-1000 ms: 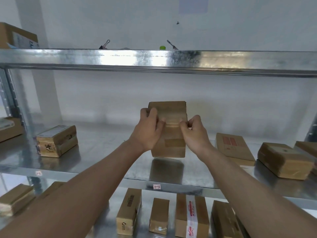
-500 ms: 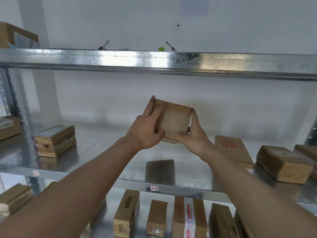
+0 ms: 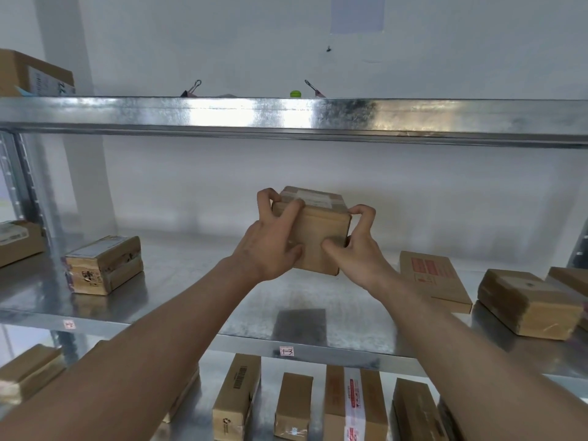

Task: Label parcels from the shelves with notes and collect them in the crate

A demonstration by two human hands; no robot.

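Note:
A small brown cardboard parcel (image 3: 321,230) hangs in the air above the middle metal shelf (image 3: 197,281), tilted so its taped top faces away from me. My left hand (image 3: 270,240) grips its left side, fingers curled over the top edge. My right hand (image 3: 356,246) holds the right side, thumb on the near face and fingers hooked over the top right corner. No note or crate is in view.
Other parcels lie on the middle shelf: one at left (image 3: 101,265), a flat one (image 3: 432,281) and a thick one (image 3: 528,307) at right. Several more stand on the lower shelf (image 3: 296,405). The upper shelf beam (image 3: 286,116) carries binder clips and a box (image 3: 31,74).
Both hands lifted the parcel off the middle shelf and turned it over in the air; it now sits a little lower and its taped top has come into sight.

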